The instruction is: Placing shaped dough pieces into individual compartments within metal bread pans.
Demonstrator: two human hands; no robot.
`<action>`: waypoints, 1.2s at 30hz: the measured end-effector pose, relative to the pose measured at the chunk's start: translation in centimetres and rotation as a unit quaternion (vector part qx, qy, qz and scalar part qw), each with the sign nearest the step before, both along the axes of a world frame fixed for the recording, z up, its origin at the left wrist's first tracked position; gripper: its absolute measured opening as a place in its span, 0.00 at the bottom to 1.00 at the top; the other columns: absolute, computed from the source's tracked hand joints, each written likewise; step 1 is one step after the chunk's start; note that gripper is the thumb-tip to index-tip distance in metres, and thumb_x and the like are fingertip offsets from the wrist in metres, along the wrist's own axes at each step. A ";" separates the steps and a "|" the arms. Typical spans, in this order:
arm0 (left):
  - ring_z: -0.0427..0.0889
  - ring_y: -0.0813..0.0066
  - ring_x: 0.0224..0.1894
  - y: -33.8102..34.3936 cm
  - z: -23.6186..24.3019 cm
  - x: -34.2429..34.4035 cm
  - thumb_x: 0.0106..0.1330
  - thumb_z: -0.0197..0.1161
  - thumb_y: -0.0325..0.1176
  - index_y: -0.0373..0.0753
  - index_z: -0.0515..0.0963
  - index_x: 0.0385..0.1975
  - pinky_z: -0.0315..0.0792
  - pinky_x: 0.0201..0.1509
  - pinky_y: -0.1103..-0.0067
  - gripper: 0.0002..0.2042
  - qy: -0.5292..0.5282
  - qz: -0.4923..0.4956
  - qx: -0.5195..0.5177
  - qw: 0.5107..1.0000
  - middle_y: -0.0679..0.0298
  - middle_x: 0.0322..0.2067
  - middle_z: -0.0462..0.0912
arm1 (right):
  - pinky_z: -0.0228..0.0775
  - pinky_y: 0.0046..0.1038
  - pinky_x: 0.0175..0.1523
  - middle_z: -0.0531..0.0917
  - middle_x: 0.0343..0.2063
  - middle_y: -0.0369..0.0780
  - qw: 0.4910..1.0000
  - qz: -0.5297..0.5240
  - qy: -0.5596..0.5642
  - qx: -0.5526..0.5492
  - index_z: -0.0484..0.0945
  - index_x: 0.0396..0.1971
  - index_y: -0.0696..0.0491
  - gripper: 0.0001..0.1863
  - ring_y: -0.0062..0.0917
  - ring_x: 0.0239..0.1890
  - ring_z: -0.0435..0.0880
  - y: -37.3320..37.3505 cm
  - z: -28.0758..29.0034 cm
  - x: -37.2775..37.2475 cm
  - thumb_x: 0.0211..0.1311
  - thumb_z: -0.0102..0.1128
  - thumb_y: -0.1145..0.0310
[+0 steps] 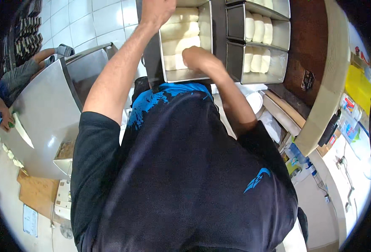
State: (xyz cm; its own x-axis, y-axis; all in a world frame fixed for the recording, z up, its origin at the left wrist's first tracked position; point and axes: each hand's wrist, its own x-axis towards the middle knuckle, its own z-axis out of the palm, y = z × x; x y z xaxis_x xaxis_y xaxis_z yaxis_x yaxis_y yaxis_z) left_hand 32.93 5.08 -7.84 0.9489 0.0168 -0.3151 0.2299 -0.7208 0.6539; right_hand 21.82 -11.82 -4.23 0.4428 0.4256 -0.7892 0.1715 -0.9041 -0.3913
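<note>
A metal loaf pan (211,33) stands in front of me, with several pale dough rolls (179,37) laid side by side in it. My right hand (199,59) reaches over the pan's right side. Its curled fingers touch the nearer rolls, and their undersides are hidden. At the pan's far left corner is my left hand (157,11), partly cut off by the picture's top edge. Its fingers look curled in; whether they hold anything is hidden.
To the right stand more metal pans (241,63) with dough rolls, on a dark brown surface (307,54). A co-worker's hand (0,117) is by a metal table (38,105) with a dough strip (23,131). A yellow container (359,86) sits at the far right.
</note>
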 end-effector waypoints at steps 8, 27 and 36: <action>0.84 0.66 0.35 0.1 1.1 0.0 0.76 0.57 0.39 0.31 0.84 0.49 0.77 0.45 0.75 0.17 0.028 -0.016 0.021 0.999 0.57 0.37 0.89 | 0.78 0.46 0.42 0.88 0.34 0.56 1.000 -0.013 0.008 -0.006 0.85 0.34 0.67 0.14 0.52 0.34 0.86 3.9 0.1 -0.8 0.56 0.56 0.72; 0.87 0.64 0.44 -0.3 2.3 -0.5 0.73 0.62 0.41 0.30 0.84 0.49 0.80 0.50 0.76 0.18 0.011 0.023 -0.064 0.998 0.55 0.44 0.90 | 0.77 0.49 0.41 0.87 0.33 0.55 0.998 0.057 -0.038 0.012 0.84 0.32 0.67 0.11 0.53 0.33 0.85 1.7 -2.0 0.8 0.52 0.57 0.76; 0.88 0.65 0.44 0.0 2.2 0.0 0.72 0.64 0.43 0.32 0.85 0.49 0.80 0.51 0.76 0.19 0.014 0.008 -0.066 0.998 0.56 0.44 0.90 | 0.77 0.46 0.40 0.87 0.30 0.53 0.998 0.052 -0.016 0.024 0.85 0.31 0.65 0.10 0.51 0.32 0.85 4.3 -2.9 0.4 0.51 0.60 0.75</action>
